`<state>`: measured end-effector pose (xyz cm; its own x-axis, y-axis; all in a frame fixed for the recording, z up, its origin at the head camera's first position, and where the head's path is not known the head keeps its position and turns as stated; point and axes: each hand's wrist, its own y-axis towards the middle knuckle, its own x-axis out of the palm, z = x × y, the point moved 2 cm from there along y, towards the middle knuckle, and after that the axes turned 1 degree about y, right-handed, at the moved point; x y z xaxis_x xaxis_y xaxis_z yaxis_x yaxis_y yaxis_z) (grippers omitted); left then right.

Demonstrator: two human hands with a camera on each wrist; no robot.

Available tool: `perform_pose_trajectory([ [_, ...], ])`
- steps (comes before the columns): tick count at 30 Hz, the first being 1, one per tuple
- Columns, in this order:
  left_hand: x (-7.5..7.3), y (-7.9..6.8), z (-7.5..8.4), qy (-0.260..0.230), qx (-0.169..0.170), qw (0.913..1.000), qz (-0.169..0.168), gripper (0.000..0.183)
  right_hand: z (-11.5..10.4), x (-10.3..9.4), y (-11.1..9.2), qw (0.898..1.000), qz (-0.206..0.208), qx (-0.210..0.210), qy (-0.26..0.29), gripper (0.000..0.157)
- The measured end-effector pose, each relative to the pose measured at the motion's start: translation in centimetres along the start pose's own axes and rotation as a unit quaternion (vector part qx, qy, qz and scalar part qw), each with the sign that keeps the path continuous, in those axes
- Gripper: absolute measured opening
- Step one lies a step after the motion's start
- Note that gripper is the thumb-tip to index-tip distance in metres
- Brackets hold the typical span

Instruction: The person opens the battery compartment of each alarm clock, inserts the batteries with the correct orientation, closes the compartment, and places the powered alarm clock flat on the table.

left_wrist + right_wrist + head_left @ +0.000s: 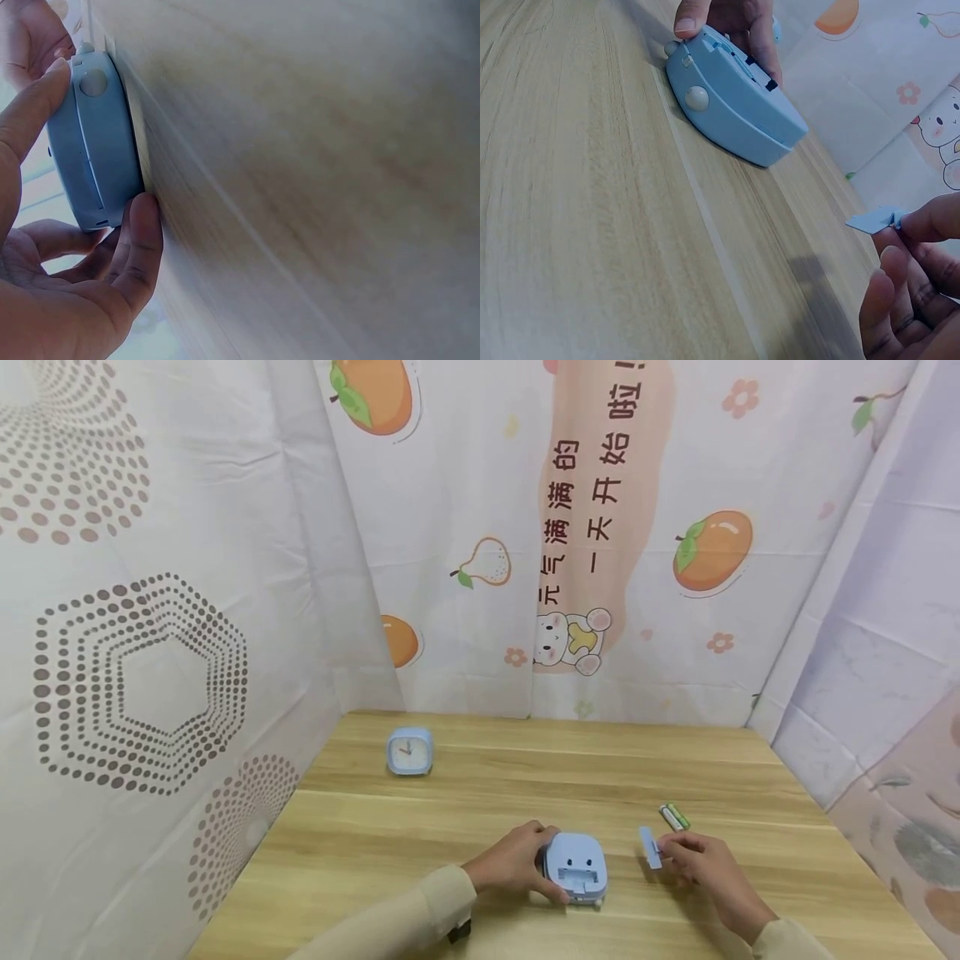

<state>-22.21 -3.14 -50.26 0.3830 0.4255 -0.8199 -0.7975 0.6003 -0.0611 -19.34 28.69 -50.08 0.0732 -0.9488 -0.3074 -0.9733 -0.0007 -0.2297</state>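
Observation:
A light-blue square alarm clock (574,858) lies face down on the table, its back up and its battery compartment uncovered. Around its left side curls my left hand (519,862), thumb at the near edge and fingers at the far edge. The left wrist view shows the clock's side (109,142) held between thumb and fingers. To the right, my right hand (707,868) pinches a small blue battery cover (649,847) between thumb and index finger, just above the table. In the right wrist view the cover (876,220) is apart from the clock (731,101).
Two green-and-white batteries (675,817) lie side by side just beyond my right hand. Another light-blue clock (410,751) stands upright at the back left of the wooden table (525,777). Printed curtains (465,635) hang behind and along both sides.

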Motion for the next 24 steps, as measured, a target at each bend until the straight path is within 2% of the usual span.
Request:
perform_pose_trajectory([
  [15,-0.2,-0.1,0.1,0.0,0.0,1.0,0.001,0.101,0.8,-1.1,0.4,0.999,0.029,0.021,0.006,0.039],
  [24,-0.2,-0.2,0.3,0.002,-0.001,1.0,0.001,0.101,1.6,-2.1,0.3,0.999,0.033,0.026,-0.011,0.043],
])
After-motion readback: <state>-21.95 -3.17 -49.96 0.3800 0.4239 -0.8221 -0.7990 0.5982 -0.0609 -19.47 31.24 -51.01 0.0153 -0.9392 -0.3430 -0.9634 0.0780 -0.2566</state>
